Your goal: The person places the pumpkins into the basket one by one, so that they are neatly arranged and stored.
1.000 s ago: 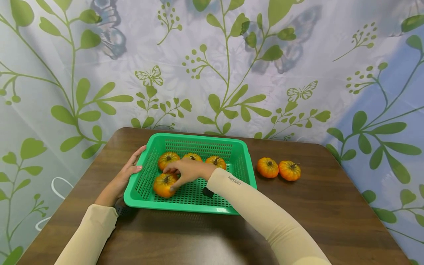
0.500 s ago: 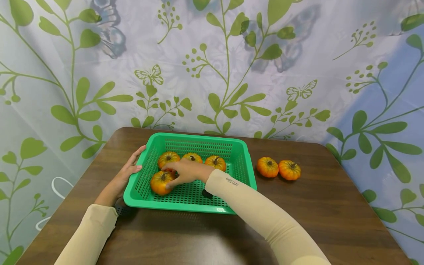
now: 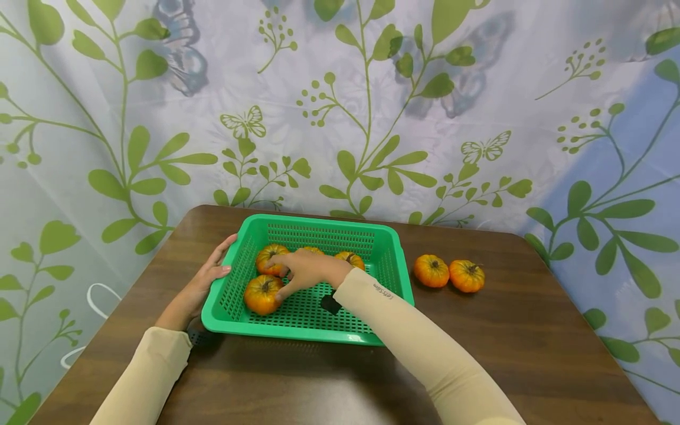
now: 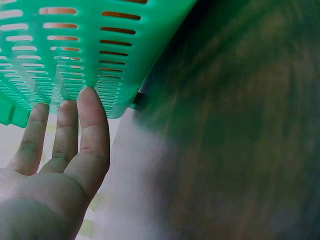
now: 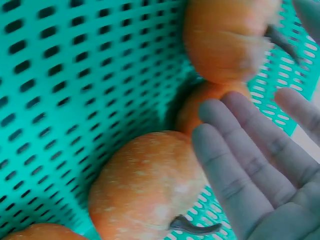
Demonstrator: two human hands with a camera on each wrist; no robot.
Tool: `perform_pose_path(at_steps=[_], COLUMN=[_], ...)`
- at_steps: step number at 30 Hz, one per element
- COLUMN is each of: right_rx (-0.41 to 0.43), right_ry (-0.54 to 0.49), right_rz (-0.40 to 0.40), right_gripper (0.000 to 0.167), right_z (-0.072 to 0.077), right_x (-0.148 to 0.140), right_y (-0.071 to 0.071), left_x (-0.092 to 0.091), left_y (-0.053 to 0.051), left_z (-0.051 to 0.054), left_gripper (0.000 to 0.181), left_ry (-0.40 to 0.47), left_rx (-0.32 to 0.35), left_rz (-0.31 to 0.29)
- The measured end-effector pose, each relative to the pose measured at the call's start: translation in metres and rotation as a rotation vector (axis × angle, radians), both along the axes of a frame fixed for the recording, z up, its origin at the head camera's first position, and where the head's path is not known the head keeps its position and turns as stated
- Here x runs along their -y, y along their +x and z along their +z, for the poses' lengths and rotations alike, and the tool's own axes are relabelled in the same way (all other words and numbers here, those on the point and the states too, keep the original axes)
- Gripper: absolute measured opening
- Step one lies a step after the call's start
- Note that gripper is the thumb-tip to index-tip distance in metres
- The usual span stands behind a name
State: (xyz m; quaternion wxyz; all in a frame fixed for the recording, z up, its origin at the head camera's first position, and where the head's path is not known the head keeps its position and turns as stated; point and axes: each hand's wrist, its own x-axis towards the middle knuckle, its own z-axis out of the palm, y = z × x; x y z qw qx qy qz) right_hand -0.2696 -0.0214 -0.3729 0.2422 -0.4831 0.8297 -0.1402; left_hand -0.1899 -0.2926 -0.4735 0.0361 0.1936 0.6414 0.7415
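A green slotted plastic basket (image 3: pixel 308 335) holds several small orange pumpkins. One pumpkin (image 3: pixel 260 296) sits at its front left, with another pumpkin (image 3: pixel 270 260) behind it. A third pumpkin (image 3: pixel 350 258) is partly covered by my right forearm, and one more is mostly hidden behind my right hand (image 3: pixel 305 268). That hand hovers over the basket beside the front-left pumpkin, fingers spread and gripping nothing; the right wrist view shows its fingers (image 5: pixel 235 185) extended near the pumpkins. My left hand (image 3: pixel 199 286) rests at the basket's left side, fingertips (image 4: pixel 90 102) against the slotted outer wall.
Two more pumpkins, one nearer (image 3: pixel 431 271) and one farther right (image 3: pixel 467 276), sit side by side on the brown wooden table (image 3: pixel 510 330) right of the basket. A patterned cloth (image 3: pixel 297 118) hangs behind the table. White cord (image 3: pixel 98 301) shows at the left edge.
My right hand shifted the front-left pumpkin slightly left and back, then let it go and lifted its fingers off. The left hand stays at the basket's side.
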Motion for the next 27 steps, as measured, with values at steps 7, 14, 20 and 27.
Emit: perform_pose_path(at_steps=[7,14,20,27], right_rx=[0.133,0.232,0.338,0.439], right_ry=[-0.088,-0.225,-0.377,-0.554], right_rz=[-0.009,0.003,0.01,-0.042], right_gripper=[0.064,0.059,0.056,0.05], right_z=[0.01,0.024,0.029,0.034], right_x=[-0.009,-0.018,-0.028,-0.042], right_y=[-0.001,-0.003,-0.006,-0.009], left_x=[-0.002,-0.002,-0.002,-0.002], left_y=[0.0,0.001,0.001,0.001], left_z=[-0.001,0.001,0.001,0.001], left_gripper=[0.065,0.066,0.065,0.065], left_ry=[0.002,-0.027,-0.004,-0.012], left_rx=[-0.005,-0.001,-0.011,-0.015], left_rz=[-0.002,0.022,0.008,0.012])
